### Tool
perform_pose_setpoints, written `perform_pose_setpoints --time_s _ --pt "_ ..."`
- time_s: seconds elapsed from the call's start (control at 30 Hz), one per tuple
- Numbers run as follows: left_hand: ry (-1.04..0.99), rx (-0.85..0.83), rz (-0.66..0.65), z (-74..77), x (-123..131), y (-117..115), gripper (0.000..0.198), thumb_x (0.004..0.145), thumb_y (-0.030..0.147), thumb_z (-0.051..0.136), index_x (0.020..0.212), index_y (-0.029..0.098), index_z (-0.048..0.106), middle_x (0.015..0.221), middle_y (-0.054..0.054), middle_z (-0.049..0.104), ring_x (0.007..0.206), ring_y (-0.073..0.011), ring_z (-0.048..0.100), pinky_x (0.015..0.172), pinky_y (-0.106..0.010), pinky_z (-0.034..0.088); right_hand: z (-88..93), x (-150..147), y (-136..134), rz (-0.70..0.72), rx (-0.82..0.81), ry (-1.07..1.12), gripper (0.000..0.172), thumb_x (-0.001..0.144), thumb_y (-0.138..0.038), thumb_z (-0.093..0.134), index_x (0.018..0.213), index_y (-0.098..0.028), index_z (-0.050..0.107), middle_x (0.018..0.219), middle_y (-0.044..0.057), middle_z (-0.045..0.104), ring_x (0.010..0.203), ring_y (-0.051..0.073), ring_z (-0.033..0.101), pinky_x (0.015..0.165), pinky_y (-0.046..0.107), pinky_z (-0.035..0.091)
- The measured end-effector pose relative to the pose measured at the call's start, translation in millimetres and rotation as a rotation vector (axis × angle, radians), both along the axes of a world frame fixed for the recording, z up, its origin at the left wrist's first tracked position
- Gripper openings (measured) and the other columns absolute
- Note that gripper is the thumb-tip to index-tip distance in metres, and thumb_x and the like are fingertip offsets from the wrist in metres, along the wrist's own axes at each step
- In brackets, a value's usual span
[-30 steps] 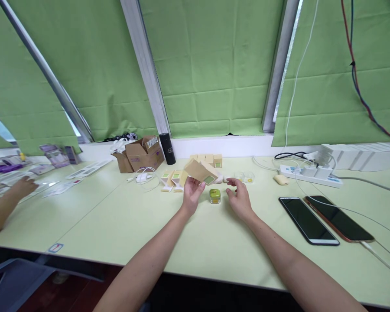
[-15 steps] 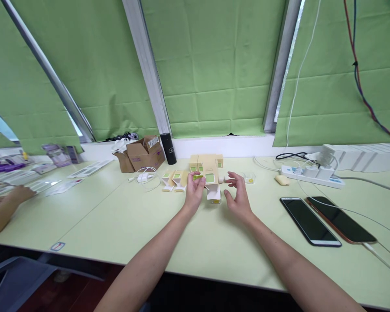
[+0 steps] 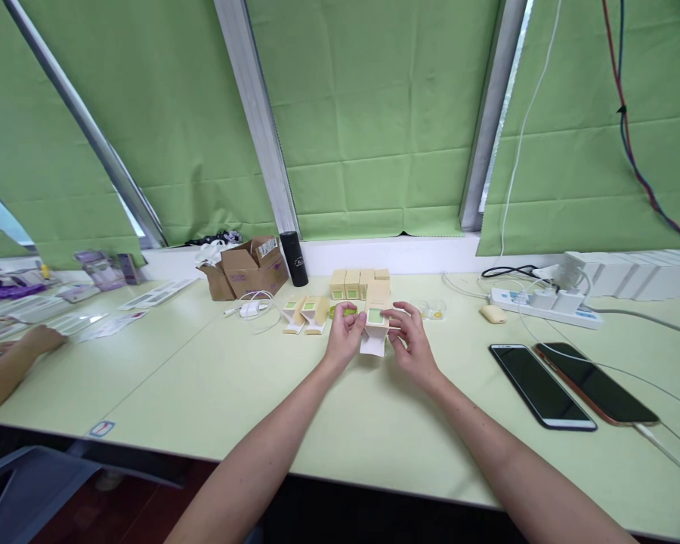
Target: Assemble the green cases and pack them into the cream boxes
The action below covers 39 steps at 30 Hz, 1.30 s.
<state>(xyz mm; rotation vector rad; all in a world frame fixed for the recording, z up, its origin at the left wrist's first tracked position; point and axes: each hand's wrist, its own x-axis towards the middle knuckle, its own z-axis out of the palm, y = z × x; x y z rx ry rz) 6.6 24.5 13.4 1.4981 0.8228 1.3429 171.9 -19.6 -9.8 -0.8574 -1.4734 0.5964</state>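
Observation:
Over the table in front of me is a small cream-coloured cardboard box (image 3: 377, 298) with a green-edged window and a white flap (image 3: 372, 344) hanging open toward me. My left hand (image 3: 343, 340) is closed on the box's left side. From the right, the fingers of my right hand (image 3: 412, 338) grip the other side. A bright green item (image 3: 343, 307) shows behind my left fingertips; its kind is unclear. Two similar boxes (image 3: 304, 313) with open flaps stand to the left. Several closed boxes (image 3: 358, 281) stand in a row behind. Clear plastic pieces with yellow parts (image 3: 434, 310) lie beyond my right hand.
A brown carton (image 3: 254, 266), a black bottle (image 3: 293, 259) and a white charger with cable (image 3: 252, 308) are at back left. On the right are a power strip (image 3: 544, 306), two phones (image 3: 541, 387) (image 3: 595, 381) and loose cables. Another person's hand (image 3: 39, 340) is at far left.
My right hand has moved left onto the box, which has shifted slightly right and lower. The clear piece with yellow seen below its flap is no longer visible.

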Motion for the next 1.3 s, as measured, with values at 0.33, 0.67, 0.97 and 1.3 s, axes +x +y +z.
perform_pose_setpoints --time_s 0.33,0.67,0.97,1.3 --pt "0.135 0.281 0.033 -7.8 -12.5 4.6 0.048 0.091 0.042 0.069 0.131 0.026 0.05 0.139 -0.011 0.053 0.103 -0.0199 0.064 0.095 -0.038 0.051 -3.8 8.6 13.4 0.09 -0.055 0.21 0.036 0.089 -0.038 0.068 0.126 -0.034 0.066 0.141 0.007 0.043 0.098 0.02 0.068 0.088 0.041 0.061" --pt "0.182 0.371 -0.036 -6.8 -10.6 3.5 0.039 0.09 0.035 0.071 0.128 0.026 0.064 0.142 -0.011 0.045 0.111 -0.0224 0.063 0.098 -0.039 0.054 -1.3 8.3 9.7 0.153 -0.1 0.205 0.042 0.085 -0.031 0.071 0.126 -0.035 0.068 0.133 0.006 0.045 0.097 0.021 0.069 0.082 0.038 0.061" --pt "0.14 0.308 0.016 -6.3 -4.2 1.9 0.032 0.089 0.031 0.073 0.119 0.024 0.067 0.128 -0.008 0.049 0.095 -0.0156 0.064 0.088 -0.033 0.057 -1.6 8.4 9.4 0.155 -0.112 0.209 0.044 0.084 -0.035 0.073 0.127 -0.035 0.067 0.134 0.006 0.047 0.092 0.019 0.068 0.08 0.038 0.062" --pt "0.131 0.248 0.041 -9.0 -2.1 2.7 0.029 0.086 0.025 0.074 0.114 0.024 0.068 0.122 -0.007 0.051 0.084 -0.0123 0.063 0.083 -0.032 0.058 -3.6 9.0 11.9 0.174 -0.131 0.237 0.043 0.082 -0.033 0.075 0.125 -0.035 0.069 0.134 0.006 0.048 0.089 0.018 0.069 0.075 0.036 0.061"
